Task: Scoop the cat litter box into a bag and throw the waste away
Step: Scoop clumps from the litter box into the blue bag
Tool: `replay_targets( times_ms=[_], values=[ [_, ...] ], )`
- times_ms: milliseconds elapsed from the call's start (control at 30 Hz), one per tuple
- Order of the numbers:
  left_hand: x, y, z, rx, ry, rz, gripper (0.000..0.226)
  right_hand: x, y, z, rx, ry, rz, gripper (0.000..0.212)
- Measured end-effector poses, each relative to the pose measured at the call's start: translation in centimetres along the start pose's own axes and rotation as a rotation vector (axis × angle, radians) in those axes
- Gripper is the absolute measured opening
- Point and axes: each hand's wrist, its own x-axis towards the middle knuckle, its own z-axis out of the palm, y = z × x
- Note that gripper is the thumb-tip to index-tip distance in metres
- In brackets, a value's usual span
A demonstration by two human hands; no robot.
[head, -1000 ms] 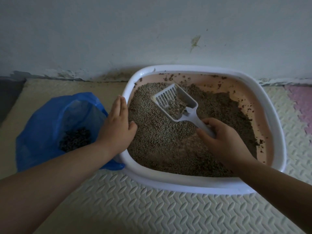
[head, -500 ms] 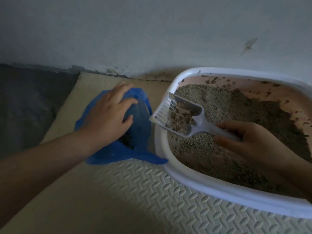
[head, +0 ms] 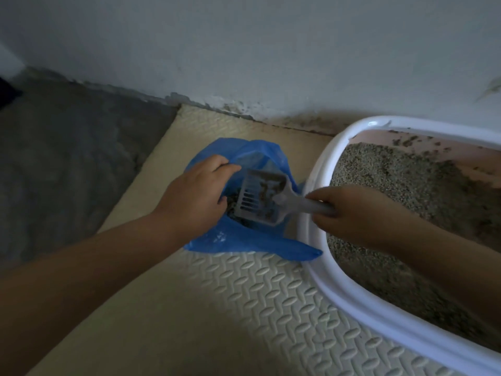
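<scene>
Waste (head: 267, 192) sits in the scoop (head: 250, 202) over the bag (head: 244, 245), beside the box (head: 317, 180) on the mat (head: 244, 308). Our left grip (head: 193, 198) holds the bag's rim open and our right grip (head: 352, 213) grasps the scoop, preventing spills.

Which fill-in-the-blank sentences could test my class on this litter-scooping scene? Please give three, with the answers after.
1. The left hand grips the rim of the ____ bag, keeping it open.
2. The right hand holds the scoop over the bag by its ____.
3. The white-rimmed litter box stands on the bag's ____ side.

Missing words: blue; handle; right.
</scene>
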Motion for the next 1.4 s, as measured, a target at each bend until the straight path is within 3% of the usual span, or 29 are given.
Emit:
replay_targets(
  times_ms=[267, 933, 1400],
  values=[
    [-1.3, -1.1, -0.3, -0.114, 0.058, -0.018, 0.067, 3.5, -3.7, 3.1, -0.245, 0.022, -0.122, 0.072],
    [-1.1, -0.9, -0.3, -0.084, 0.065, -0.016, 0.065, 2.3, -1.1, 2.8, -0.054, 0.158, -0.127, 0.038],
    [-1.0, 0.1, -0.3, -0.094, 0.061, -0.016, 0.064, 1.2, 0.7, 2.1, 0.094, 0.202, -0.109, 0.03]
  ],
)
